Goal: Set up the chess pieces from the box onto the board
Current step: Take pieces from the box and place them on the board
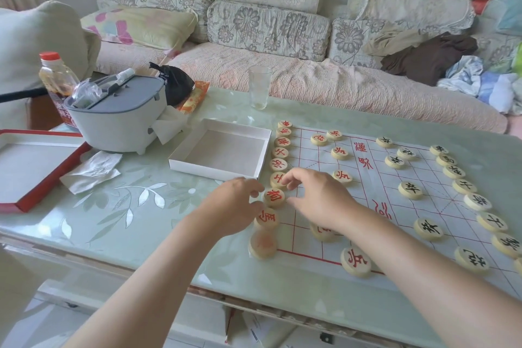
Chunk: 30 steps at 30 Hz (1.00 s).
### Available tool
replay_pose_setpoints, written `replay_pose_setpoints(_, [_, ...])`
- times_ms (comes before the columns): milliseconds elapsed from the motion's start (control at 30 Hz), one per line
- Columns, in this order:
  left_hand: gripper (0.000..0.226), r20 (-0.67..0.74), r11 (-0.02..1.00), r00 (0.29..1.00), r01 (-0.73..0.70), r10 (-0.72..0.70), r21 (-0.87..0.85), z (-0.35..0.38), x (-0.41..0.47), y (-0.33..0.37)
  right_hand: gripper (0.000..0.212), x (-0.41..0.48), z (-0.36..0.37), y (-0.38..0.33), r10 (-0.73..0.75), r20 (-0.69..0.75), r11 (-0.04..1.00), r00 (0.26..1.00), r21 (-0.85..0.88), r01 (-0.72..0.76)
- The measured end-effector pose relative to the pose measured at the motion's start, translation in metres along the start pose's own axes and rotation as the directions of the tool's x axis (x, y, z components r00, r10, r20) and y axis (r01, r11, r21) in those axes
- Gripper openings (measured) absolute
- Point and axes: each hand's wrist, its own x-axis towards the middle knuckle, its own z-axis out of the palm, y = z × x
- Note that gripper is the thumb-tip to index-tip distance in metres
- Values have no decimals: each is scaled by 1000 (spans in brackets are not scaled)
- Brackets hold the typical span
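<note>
Chess pieces (410, 190) are set out on the board (409, 215) on the counter (127, 220), red ones in a column down its left edge, black ones down the right. The box (214, 171) is seen just left of the red column. One red piece (274, 197) is pinched at its left edge by the left hand (237, 202). The right hand (319, 196) is held curled beside it; whether anything is gripped cannot be told.
</note>
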Motion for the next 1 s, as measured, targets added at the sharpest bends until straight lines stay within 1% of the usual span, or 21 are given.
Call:
replay_pose_setpoints(167, [35, 32, 999, 999, 27, -25, -45, 6, 11, 4, 31, 9, 13, 2, -18, 4, 1000, 1000, -10, 18])
replay_pose_setpoints(267, [36, 39, 996, 998, 41, -38, -74, 6, 16, 3, 30, 11, 15, 7, -3, -10, 1000, 1000, 26, 4])
replay_pose_setpoints(400, [34, 45, 997, 998, 50, -48, -51, 5, 17, 3, 27, 11, 15, 12, 6, -11, 999, 1000, 44, -6])
replay_pose_setpoints(500, [29, 56, 998, 998, 28, -25, -58, 6, 17, 2, 25, 12, 17, 11, -4, -18, 999, 1000, 47, 5])
replay_pose_setpoints(600, [31, 65, 998, 998, 23, -20, -52, 6, 15, 1, 25, 10, 18, 8, -11, -15, 999, 1000, 36, 12])
replay_pose_setpoints(667, [33, 52, 1000, 999, 16, -15, -23, 2, 12, 1, 24, 11, 13, 7, -4, -16, 998, 1000, 59, 5])
replay_pose_setpoints(767, [30, -9, 1000, 1000, -16, 16, 20, -10, 13, 3, 21, 17, -3, 9, 28, -45, 994, 999, 108, -24])
replay_pose_setpoints(833, [26, -69, 999, 997, -39, 41, 34, -20, 20, 5, 18, 25, -13, 12, 52, -65, 994, 996, 101, -46])
replay_pose_setpoints(900, [24, -113, 995, 991, -66, 74, 73, -25, 30, 8, 20, 33, -16, 15, 63, -37, 997, 997, 34, -62])
replay_pose_setpoints(967, [25, -111, 979, 982, -136, 154, 154, -22, 41, 10, 26, 42, -13, 18, 73, 16, 997, 997, -17, -73])
replay_pose_setpoints(1000, [25, -98, 966, 974, -182, 203, 184, -18, 47, 10, 28, 46, -10, 19, 79, 38, 997, 996, -16, -79])
